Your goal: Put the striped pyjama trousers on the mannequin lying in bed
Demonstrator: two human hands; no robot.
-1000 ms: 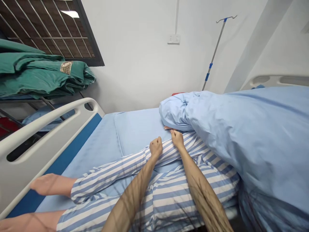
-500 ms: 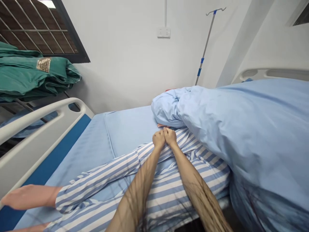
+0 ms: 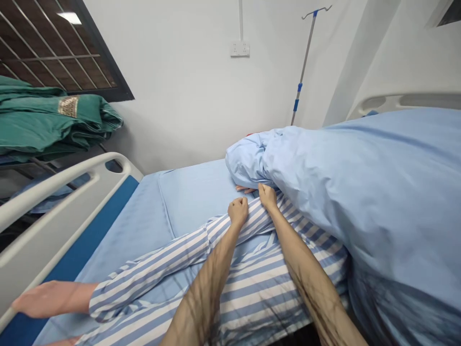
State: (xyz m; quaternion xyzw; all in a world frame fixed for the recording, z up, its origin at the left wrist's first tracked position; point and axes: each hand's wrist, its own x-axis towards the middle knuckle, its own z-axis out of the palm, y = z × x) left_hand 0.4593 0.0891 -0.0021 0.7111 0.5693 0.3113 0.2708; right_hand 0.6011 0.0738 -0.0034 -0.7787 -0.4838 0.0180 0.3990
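Note:
A figure in blue-and-white striped trousers lies on the bed, its upper body hidden under a light blue quilt. My left hand is closed in a fist on the far leg's thigh. Further right, my right hand is also closed, at the upper thigh against the quilt's lower edge. What the curled fingers of either hand hold, if anything, is hidden. Just beyond them, the fingertips of the figure's hand stick out from under the quilt. A bare foot lies at the lower left.
The bed's footboard rises at the left, with a pale blue sheet beside it. Folded green cloth is piled beyond the footboard. A drip stand and a wall socket are at the back. The headboard shows at right.
My fists, side by side before, are now apart. The right one has moved right and slightly up to the quilt's edge, while the left stays on the thigh. The view has shifted slightly.

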